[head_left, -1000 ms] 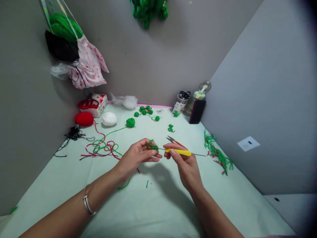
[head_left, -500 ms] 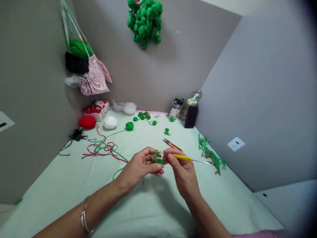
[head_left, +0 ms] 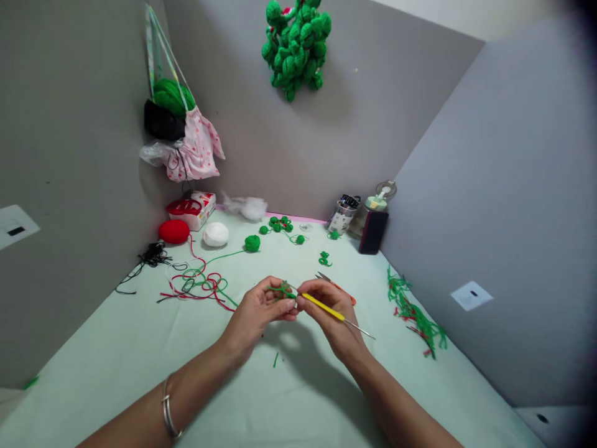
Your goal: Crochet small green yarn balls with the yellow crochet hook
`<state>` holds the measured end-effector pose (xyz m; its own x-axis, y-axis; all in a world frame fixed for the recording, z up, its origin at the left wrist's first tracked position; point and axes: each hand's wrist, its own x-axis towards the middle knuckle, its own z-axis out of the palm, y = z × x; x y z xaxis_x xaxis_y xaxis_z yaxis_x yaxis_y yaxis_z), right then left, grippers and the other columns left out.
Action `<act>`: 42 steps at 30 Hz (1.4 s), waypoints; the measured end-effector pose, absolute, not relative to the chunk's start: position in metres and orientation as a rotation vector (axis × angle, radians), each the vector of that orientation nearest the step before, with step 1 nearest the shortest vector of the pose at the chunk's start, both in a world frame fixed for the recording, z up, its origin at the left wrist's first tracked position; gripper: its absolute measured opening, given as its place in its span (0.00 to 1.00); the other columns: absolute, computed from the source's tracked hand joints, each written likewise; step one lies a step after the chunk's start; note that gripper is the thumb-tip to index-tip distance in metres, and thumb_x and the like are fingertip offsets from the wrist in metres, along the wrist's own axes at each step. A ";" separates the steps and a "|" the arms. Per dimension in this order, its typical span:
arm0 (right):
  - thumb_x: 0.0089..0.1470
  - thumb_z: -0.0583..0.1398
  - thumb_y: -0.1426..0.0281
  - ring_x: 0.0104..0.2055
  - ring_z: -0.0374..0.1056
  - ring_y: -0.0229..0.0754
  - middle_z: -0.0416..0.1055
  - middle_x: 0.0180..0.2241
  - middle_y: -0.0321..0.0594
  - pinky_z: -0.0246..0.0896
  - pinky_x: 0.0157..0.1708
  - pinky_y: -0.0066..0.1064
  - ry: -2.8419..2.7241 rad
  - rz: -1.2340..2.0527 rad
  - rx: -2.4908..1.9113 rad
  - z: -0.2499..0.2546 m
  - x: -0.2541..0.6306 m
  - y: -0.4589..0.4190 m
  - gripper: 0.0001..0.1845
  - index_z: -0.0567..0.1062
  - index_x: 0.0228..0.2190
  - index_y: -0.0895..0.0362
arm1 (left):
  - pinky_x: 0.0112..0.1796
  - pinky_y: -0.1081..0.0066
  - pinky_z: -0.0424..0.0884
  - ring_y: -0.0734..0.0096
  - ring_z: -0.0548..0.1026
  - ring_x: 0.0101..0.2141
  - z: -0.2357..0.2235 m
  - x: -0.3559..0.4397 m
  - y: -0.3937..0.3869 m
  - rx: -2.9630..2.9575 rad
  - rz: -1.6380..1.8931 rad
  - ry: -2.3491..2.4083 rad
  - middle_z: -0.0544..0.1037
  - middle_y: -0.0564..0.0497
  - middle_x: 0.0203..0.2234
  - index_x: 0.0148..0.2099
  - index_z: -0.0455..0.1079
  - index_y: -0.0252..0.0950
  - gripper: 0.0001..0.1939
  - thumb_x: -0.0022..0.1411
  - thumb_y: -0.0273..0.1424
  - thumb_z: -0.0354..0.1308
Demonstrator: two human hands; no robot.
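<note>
My left hand [head_left: 261, 308] pinches a small green crochet piece [head_left: 283, 291] above the pale green table [head_left: 140, 361]. My right hand [head_left: 333, 314] grips a yellow-handled crochet hook [head_left: 326, 308], its tip at the green piece and its metal end pointing right. A green strand runs from the piece toward a green yarn ball [head_left: 252, 242]. Small scissors [head_left: 333, 283] lie just behind my right hand.
A red yarn ball [head_left: 174, 231], a white yarn ball [head_left: 216, 234] and tangled red, green and black strands [head_left: 196, 283] lie at the left. Yarn scraps [head_left: 415, 311] line the right wall. Finished green pieces [head_left: 282, 225], a jar [head_left: 342, 213] and a dark case [head_left: 373, 231] stand at the back.
The camera tilted up a little. My hands stayed together; the hook's handle swung so its metal end now points down to the right, and the tip works into the green piece.
</note>
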<state>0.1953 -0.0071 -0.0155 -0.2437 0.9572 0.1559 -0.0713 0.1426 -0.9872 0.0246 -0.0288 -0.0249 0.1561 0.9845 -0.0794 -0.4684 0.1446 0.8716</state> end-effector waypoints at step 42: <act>0.68 0.62 0.66 0.31 0.72 0.35 0.75 0.28 0.33 0.68 0.33 0.26 -1.634 0.889 -0.879 -0.024 0.205 -0.022 0.12 0.81 0.31 0.53 | 0.36 0.73 0.78 0.73 0.80 0.31 -0.035 0.024 -0.043 0.540 1.133 0.783 0.80 0.54 0.29 0.38 0.76 0.36 0.11 0.57 0.33 0.75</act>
<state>0.2046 -0.0219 -0.0235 -0.1998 0.8799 0.4312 0.1161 0.4582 -0.8812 0.0238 -0.0430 -0.0347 0.2123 0.9382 -0.2731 -0.5868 0.3459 0.7321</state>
